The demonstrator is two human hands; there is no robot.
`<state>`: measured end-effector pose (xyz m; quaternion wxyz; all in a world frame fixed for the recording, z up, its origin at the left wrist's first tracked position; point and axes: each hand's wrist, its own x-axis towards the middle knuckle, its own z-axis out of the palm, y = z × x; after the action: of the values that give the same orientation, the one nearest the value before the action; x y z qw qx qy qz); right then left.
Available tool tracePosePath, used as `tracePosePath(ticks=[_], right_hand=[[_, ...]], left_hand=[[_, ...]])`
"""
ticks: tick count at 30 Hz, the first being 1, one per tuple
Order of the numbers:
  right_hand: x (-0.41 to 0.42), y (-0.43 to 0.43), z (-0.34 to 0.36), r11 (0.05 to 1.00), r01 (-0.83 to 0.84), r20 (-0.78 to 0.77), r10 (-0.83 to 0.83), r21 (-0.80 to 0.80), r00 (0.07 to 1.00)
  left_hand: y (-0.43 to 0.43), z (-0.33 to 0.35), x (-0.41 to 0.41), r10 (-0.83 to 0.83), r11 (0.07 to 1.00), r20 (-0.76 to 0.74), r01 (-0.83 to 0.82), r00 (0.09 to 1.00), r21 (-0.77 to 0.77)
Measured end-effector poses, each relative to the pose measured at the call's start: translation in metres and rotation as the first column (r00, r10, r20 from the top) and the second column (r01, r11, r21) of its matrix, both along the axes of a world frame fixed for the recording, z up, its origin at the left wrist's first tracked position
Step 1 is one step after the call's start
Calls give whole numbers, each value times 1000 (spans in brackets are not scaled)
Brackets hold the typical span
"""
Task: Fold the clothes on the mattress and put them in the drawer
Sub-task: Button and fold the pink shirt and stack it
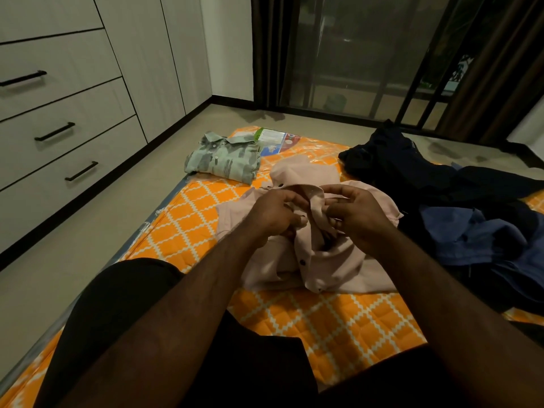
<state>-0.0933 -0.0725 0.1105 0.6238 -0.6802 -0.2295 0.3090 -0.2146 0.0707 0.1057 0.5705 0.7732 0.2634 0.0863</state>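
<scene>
A pale pink button shirt (332,260) lies spread on the orange patterned mattress (188,213) in front of me. My left hand (273,214) and my right hand (356,213) both pinch the shirt's front placket near the collar, fingers curled on the cloth. A folded grey-green patterned shirt (223,159) sits at the mattress's far left corner. A heap of dark navy and blue clothes (447,201) lies unfolded on the right side. The closed drawers (64,113) with black handles stand in the cabinet at left.
Bare floor runs between the mattress and the cabinet. A glass door with dark curtains (368,54) fills the far wall. A printed label (275,141) under the mattress's plastic wrap shows at the far end. My legs in black shorts (123,313) rest on the mattress's near edge.
</scene>
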Motion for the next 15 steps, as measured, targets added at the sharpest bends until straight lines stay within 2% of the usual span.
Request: tracePosePath(ticks=[4,9,15], right_hand=[[2,-2,-3,1000,-29,-5,29,-9,1000],[4,-2,-3,998,-28,100,34,-54,994],[7,-2,-4,996,-42,125,53,-85,991]], left_hand=[[0,-2,2,0,999,29,1,1000,-39],[-2,-2,2,18,992,23,-15,1000,-127],[-6,4,1,78,986,66,-67,995,-154]])
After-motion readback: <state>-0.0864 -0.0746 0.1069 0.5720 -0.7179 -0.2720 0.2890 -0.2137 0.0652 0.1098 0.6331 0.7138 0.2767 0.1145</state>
